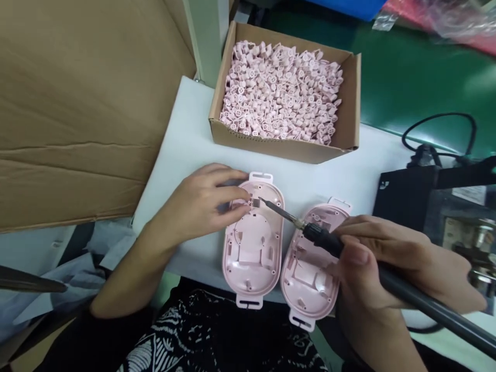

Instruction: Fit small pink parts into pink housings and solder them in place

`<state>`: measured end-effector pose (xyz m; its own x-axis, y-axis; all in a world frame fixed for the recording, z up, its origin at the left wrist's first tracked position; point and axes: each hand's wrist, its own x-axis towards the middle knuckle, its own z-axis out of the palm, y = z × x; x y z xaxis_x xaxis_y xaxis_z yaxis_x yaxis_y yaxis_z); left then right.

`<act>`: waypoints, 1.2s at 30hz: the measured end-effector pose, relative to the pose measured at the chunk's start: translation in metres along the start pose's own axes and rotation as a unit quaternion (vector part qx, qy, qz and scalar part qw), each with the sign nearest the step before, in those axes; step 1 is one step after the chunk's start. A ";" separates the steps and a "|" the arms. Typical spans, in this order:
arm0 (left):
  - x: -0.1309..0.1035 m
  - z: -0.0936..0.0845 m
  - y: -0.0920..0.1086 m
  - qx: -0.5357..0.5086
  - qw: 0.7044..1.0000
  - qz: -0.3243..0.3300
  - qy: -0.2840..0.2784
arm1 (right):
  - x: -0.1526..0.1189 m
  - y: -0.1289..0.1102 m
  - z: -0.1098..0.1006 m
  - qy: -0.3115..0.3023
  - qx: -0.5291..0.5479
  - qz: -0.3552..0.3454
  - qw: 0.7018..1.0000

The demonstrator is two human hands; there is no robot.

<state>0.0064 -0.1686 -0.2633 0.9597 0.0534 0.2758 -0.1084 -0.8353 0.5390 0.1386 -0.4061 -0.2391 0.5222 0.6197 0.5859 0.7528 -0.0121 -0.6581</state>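
A pink plastic shell [253, 258], oval with a slotted tab at each end, lies hollow side up in front of me. My left hand [209, 199] reaches over its upper left; thumb and a finger come close together at a small slot, and whatever is between them is too small to make out. Another fingertip is by the upper tab. My right hand [383, 258] grips a soldering iron [321, 238] by its black handle, its tip pointing into the shell just right of my left fingertips. A second pink shell [310, 268] lies to the right, partly behind my right hand.
A cardboard box [282, 150] full of small pink plastic parts [282, 93] stands behind the shells on the white table [182, 139]. At right sits a black device [406, 191] with a cable. A large cardboard sheet [77, 103] rises on the left.
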 end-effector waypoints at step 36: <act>0.001 0.008 0.000 -0.015 1.000 -0.001 0.012 | 0.004 0.001 -0.002 -0.108 -0.037 -0.083 0.990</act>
<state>0.0098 -0.1728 -0.2690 0.9534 0.0690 0.2939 -0.1145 -0.8182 0.5634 0.1422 -0.4051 -0.2362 0.2965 0.7712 0.5633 0.8531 0.0513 -0.5192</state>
